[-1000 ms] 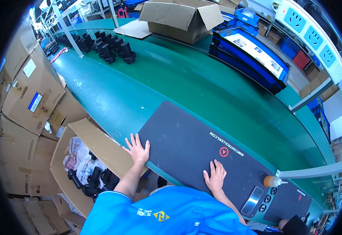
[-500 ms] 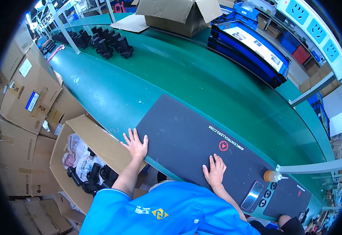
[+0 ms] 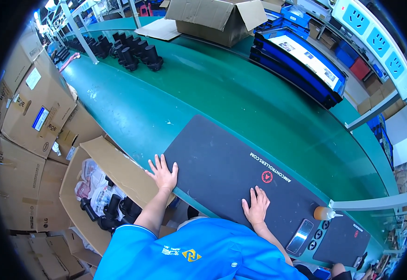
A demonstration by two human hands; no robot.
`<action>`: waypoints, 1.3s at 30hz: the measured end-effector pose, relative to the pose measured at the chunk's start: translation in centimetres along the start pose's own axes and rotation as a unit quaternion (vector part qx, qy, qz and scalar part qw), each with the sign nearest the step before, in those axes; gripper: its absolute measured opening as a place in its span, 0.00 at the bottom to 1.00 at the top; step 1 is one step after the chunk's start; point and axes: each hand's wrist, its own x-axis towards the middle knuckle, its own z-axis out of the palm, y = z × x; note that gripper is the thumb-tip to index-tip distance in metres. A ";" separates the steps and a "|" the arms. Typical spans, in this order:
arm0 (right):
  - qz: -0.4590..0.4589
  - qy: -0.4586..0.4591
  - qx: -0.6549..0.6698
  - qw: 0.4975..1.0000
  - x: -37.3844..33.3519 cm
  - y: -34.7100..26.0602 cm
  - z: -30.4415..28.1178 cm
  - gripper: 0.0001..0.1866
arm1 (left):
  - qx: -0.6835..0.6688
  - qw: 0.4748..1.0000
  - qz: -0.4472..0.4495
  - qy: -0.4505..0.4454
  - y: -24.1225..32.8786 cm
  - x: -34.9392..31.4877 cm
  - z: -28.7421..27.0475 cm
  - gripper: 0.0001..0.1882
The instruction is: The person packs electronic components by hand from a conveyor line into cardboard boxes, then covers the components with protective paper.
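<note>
A dark grey desk mat lies on the green table in front of me. My left hand rests palm down at the mat's left corner, fingers spread, holding nothing. Flat on the mat's near side lies my right hand, also with nothing in it. To the right of that hand, a phone lies on the mat. Beside it are several small round black parts and a bottle of amber liquid with a pointed nozzle.
At my left stands an open carton holding black parts and plastic bags. Cardboard boxes are stacked beyond it. Several black cylindrical parts stand far left on the table. Blue trays and an open box sit at the back.
Both hands stay in place on the mat. The whole view has shifted very slightly; no object has visibly moved on the table.
</note>
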 end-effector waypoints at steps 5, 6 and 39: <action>-0.001 -0.005 -0.002 1.000 0.0 0.1 0.1 0.29 | -0.002 1.000 0.002 0.002 0.2 -0.1 -0.2 0.37; 0.001 -0.004 -0.005 1.000 -0.2 0.2 0.0 0.29 | -0.004 1.000 0.006 -0.002 0.2 -0.1 -0.2 0.37; -0.001 -0.005 0.017 1.000 0.0 -0.5 -0.2 0.29 | -0.019 1.000 -0.019 0.013 -0.5 -0.1 -0.4 0.37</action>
